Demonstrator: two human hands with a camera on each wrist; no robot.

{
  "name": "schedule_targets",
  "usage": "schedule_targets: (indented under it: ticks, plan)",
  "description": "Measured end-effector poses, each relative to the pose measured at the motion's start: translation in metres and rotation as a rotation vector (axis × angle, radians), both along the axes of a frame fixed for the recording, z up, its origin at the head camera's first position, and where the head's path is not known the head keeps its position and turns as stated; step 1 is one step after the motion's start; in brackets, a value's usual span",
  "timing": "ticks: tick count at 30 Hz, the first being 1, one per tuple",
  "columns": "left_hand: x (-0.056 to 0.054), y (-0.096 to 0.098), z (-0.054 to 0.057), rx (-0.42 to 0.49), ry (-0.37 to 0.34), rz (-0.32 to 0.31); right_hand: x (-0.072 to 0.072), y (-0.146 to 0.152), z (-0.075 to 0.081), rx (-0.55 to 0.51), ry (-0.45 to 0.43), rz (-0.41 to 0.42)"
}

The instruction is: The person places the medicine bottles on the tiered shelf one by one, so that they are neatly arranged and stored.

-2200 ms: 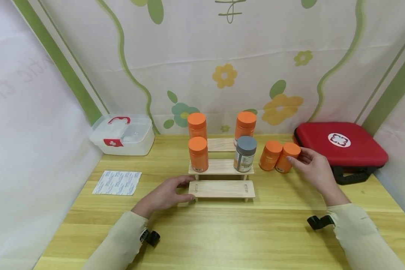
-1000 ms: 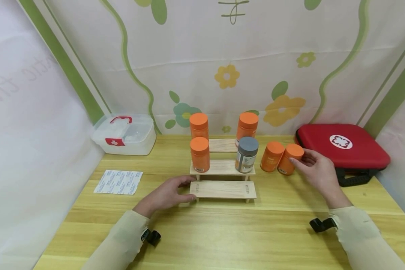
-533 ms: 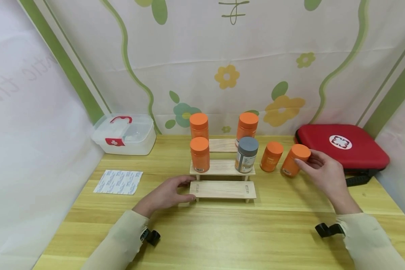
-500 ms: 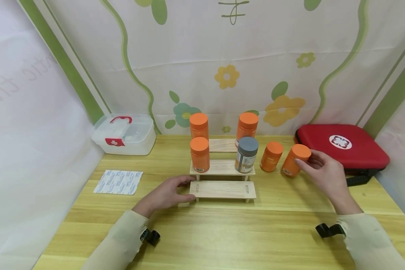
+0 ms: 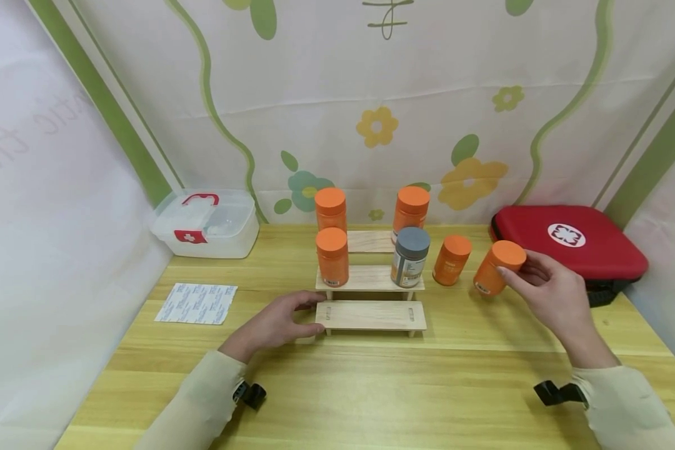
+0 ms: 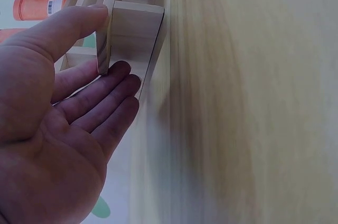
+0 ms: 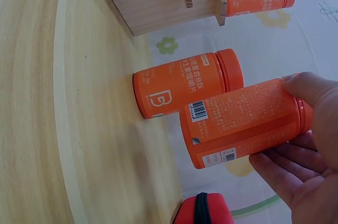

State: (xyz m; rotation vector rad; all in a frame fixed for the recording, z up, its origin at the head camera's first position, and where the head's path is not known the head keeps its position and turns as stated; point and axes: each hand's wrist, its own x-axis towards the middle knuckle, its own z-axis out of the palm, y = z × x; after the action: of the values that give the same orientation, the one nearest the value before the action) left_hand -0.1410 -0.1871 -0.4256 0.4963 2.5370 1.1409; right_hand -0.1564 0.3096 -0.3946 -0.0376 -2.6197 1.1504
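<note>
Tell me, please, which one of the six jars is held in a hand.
The rightmost orange jar in the head view, tilted in the right hand. The other five stand upright, untouched: four on the rack, one on the table.

The right grip (image 5: 558, 297) partly hides a black handle (image 5: 603, 295).

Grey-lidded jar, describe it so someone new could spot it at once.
On the wooden table, find the tiered wooden stand. In the head view, the grey-lidded jar stands at the right end of its middle step. Unlike the orange jar at that step's left end, and every other jar here, its lid is grey, not orange.
</note>
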Motion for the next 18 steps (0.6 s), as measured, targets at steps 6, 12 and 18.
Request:
schedule_targets:
  ticks: [6, 12, 18]
  plan:
    - [0.001, 0.000, -0.001, 0.003, 0.008, -0.009, 0.006, -0.003, 0.004, -0.004, 0.026, 0.003]
    - [0.001, -0.001, -0.001, 0.011, 0.015, -0.020, 0.013, -0.009, 0.009, -0.016, 0.053, 0.018]
    - [0.001, -0.001, -0.003, 0.017, 0.017, -0.022, 0.020, -0.018, 0.014, -0.025, 0.104, 0.037]
